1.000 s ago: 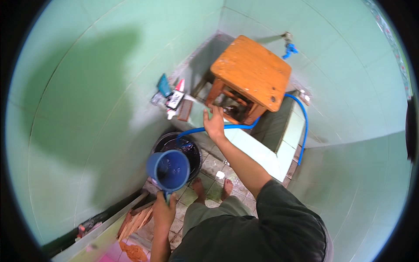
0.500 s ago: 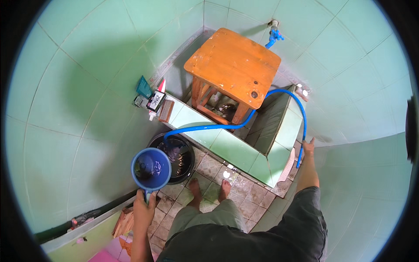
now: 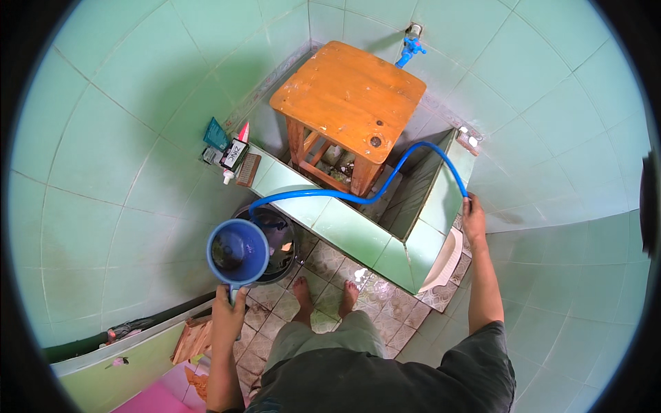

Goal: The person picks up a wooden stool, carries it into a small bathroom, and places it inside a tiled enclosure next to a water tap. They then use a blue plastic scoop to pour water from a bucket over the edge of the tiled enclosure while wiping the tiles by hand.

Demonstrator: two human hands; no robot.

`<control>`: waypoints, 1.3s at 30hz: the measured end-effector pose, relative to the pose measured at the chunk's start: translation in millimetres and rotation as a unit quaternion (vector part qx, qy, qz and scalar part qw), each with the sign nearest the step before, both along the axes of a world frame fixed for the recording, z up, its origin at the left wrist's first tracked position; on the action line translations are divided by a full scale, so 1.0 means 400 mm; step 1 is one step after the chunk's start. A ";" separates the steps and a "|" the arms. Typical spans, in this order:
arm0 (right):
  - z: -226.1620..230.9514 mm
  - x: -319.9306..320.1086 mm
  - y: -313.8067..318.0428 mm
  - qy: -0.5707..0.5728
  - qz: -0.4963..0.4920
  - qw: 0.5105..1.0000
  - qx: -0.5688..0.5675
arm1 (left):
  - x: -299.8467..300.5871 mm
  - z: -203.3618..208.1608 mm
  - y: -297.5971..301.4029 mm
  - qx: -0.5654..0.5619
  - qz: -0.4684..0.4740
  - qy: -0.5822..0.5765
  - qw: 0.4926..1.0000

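Note:
My left hand point(image 3: 227, 313) is closed round the handle of a blue water dipper point(image 3: 237, 256), held with its mouth up. The dipper hangs partly over a black bucket point(image 3: 294, 267) on the floor and hides some of it. My right hand point(image 3: 474, 219) grips a blue hose point(image 3: 330, 195) near its right end. From there the hose bows over the tiled basin ledge point(image 3: 351, 230), and its left end dips into the bucket. Dark liquid shows in the bucket; what else lies in it is unclear.
An orange wooden stool point(image 3: 348, 100) stands inside the tiled basin, below a blue tap point(image 3: 412, 48) on the wall. Small bottles, tubes and a brush point(image 3: 248, 170) crowd the ledge's left end. A pale squat toilet point(image 3: 444, 261) sits at the right; the tiled floor point(image 3: 323, 265) shows wet patches.
My right hand has moved up and left and now grips the hose, whose right end hung loose beside it. The dipper stays in my left hand. The whole view has shifted slightly.

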State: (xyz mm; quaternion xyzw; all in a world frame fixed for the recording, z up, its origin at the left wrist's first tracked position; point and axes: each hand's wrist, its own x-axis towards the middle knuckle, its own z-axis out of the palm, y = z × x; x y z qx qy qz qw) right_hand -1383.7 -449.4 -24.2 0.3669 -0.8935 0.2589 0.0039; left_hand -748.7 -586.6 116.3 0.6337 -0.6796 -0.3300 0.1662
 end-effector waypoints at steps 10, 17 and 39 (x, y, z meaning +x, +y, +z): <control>0.108 0.244 -0.454 -0.504 -0.009 0.863 -0.030 | -0.001 0.003 0.010 0.035 0.014 0.033 0.999; 0.030 0.539 -0.508 -0.117 0.062 0.989 0.063 | 0.075 -0.002 0.034 0.002 0.037 0.028 0.999; 0.038 0.863 -0.638 0.024 0.346 0.936 0.067 | 0.191 -0.029 0.006 -0.024 0.052 0.040 0.998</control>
